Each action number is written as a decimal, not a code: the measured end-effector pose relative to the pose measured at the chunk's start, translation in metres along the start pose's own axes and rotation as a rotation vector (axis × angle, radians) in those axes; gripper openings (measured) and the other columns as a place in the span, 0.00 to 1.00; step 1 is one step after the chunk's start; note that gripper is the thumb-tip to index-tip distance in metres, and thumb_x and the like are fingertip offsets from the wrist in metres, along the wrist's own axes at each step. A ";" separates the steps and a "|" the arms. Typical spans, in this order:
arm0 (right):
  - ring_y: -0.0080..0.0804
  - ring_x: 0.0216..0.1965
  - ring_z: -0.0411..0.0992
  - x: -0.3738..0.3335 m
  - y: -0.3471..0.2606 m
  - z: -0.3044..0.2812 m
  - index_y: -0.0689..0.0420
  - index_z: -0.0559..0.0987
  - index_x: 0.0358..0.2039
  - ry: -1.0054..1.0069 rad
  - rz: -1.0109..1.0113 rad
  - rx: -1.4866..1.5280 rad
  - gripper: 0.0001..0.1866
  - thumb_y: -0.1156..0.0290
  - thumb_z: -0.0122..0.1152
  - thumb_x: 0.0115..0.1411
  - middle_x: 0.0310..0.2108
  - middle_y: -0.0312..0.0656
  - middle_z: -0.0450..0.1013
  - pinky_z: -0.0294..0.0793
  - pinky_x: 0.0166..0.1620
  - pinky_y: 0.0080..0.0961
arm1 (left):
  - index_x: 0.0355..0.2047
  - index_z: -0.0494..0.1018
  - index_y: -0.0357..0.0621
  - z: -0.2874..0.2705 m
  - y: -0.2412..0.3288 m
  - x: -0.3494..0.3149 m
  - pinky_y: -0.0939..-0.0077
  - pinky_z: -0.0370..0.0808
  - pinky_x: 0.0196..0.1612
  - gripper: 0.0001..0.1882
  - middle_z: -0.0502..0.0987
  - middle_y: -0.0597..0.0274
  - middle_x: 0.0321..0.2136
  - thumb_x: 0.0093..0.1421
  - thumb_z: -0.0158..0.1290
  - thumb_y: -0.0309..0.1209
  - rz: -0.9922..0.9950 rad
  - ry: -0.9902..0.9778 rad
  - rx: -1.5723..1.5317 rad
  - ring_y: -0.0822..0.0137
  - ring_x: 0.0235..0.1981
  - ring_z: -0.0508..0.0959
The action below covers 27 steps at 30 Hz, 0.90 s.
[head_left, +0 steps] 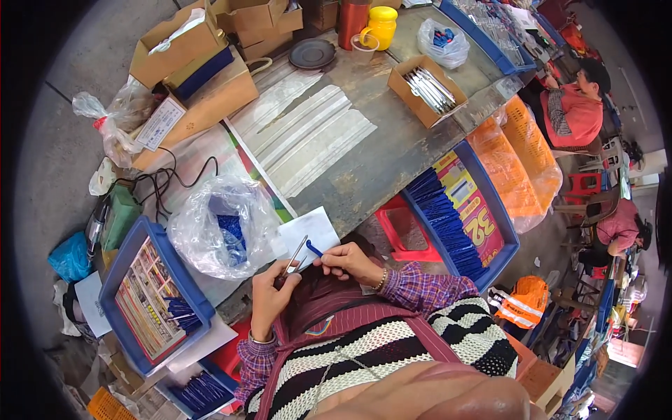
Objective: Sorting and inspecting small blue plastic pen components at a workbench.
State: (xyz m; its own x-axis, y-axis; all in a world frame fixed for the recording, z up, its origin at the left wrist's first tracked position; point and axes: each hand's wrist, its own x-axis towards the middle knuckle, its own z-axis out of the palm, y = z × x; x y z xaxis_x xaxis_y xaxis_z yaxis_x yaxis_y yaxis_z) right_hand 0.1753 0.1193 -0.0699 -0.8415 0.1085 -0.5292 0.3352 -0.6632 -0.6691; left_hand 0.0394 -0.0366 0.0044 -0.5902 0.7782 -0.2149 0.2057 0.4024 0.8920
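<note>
My left hand (271,290) is closed on slim silver pen-like rods (297,253) that stick up between thumb and fingers; their exact kind is too small to make out. Closed in a pinch, my right hand (353,262) holds a small curved blue plastic piece (314,248), close to the rods' tips. Beneath both lies a sheet of white paper (315,222) at the table's near edge. Just left of it sits a clear plastic bag (187,241), its mouth spread wide, with many small blue pieces (231,236) inside.
Blue trays flank me: one at left (204,301) and one at right (509,246), with blue pens. A cardboard box of silver pens (399,82), a yellow jar (381,26) and a dark round dish (312,53) stand farther back. Co-workers sit at right.
</note>
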 end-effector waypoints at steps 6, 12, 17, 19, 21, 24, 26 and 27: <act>0.13 0.17 0.60 0.001 0.001 -0.004 0.65 0.78 0.37 -0.013 0.016 0.008 0.13 0.68 0.54 0.59 0.22 0.34 0.71 0.57 0.18 0.11 | 0.35 0.74 0.39 0.005 0.002 0.009 0.83 0.58 0.19 0.11 0.65 0.68 0.13 0.48 0.55 0.24 -0.004 -0.022 0.019 0.80 0.16 0.60; 0.13 0.17 0.60 0.002 0.004 -0.006 0.65 0.78 0.37 -0.034 0.028 0.061 0.12 0.69 0.54 0.59 0.21 0.34 0.71 0.57 0.17 0.10 | 0.35 0.75 0.40 0.002 0.017 0.021 0.83 0.60 0.19 0.11 0.66 0.66 0.13 0.49 0.55 0.25 -0.051 -0.080 0.075 0.80 0.15 0.63; 0.12 0.15 0.59 0.002 -0.001 -0.005 0.64 0.79 0.35 -0.056 0.050 0.101 0.12 0.68 0.55 0.58 0.20 0.33 0.71 0.56 0.16 0.10 | 0.36 0.75 0.40 0.004 0.020 0.031 0.83 0.62 0.20 0.12 0.68 0.64 0.13 0.49 0.56 0.26 -0.062 -0.130 0.016 0.79 0.15 0.65; 0.12 0.14 0.59 0.002 -0.003 -0.005 0.64 0.79 0.35 -0.034 0.060 0.034 0.12 0.68 0.55 0.58 0.19 0.32 0.71 0.56 0.16 0.10 | 0.36 0.75 0.40 0.004 0.023 0.037 0.83 0.62 0.20 0.12 0.69 0.64 0.13 0.49 0.56 0.26 -0.045 -0.167 0.051 0.79 0.15 0.65; 0.12 0.14 0.59 0.001 -0.004 -0.005 0.64 0.79 0.34 -0.029 0.062 0.034 0.12 0.68 0.55 0.58 0.19 0.32 0.71 0.56 0.16 0.10 | 0.36 0.75 0.41 0.004 0.025 0.041 0.83 0.63 0.20 0.12 0.70 0.62 0.14 0.50 0.56 0.26 -0.004 -0.205 0.083 0.78 0.15 0.66; 0.12 0.14 0.60 0.001 -0.003 -0.004 0.64 0.79 0.33 -0.017 0.062 0.034 0.11 0.69 0.55 0.58 0.19 0.33 0.72 0.56 0.16 0.10 | 0.36 0.76 0.41 0.005 0.023 0.044 0.82 0.64 0.20 0.12 0.72 0.61 0.15 0.50 0.56 0.27 0.018 -0.213 0.049 0.77 0.15 0.67; 0.13 0.13 0.60 0.001 -0.001 -0.003 0.63 0.79 0.32 -0.010 0.048 0.044 0.10 0.69 0.55 0.58 0.20 0.35 0.72 0.57 0.16 0.11 | 0.36 0.76 0.41 0.004 0.020 0.042 0.81 0.64 0.21 0.12 0.72 0.61 0.15 0.50 0.56 0.27 0.034 -0.219 0.053 0.76 0.15 0.68; 0.13 0.14 0.60 0.001 -0.002 -0.002 0.63 0.79 0.32 -0.003 0.049 0.048 0.10 0.69 0.55 0.58 0.20 0.34 0.72 0.57 0.16 0.11 | 0.36 0.75 0.41 0.002 0.019 0.040 0.81 0.65 0.21 0.11 0.73 0.61 0.16 0.50 0.56 0.27 0.051 -0.225 0.061 0.76 0.15 0.68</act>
State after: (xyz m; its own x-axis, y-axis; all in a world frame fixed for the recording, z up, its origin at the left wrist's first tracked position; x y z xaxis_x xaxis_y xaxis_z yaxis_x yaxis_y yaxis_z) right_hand 0.1752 0.1222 -0.0704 -0.8259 0.0729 -0.5590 0.3554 -0.7024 -0.6167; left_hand 0.0214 0.0036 0.0120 -0.3906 0.8833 -0.2591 0.2816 0.3826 0.8800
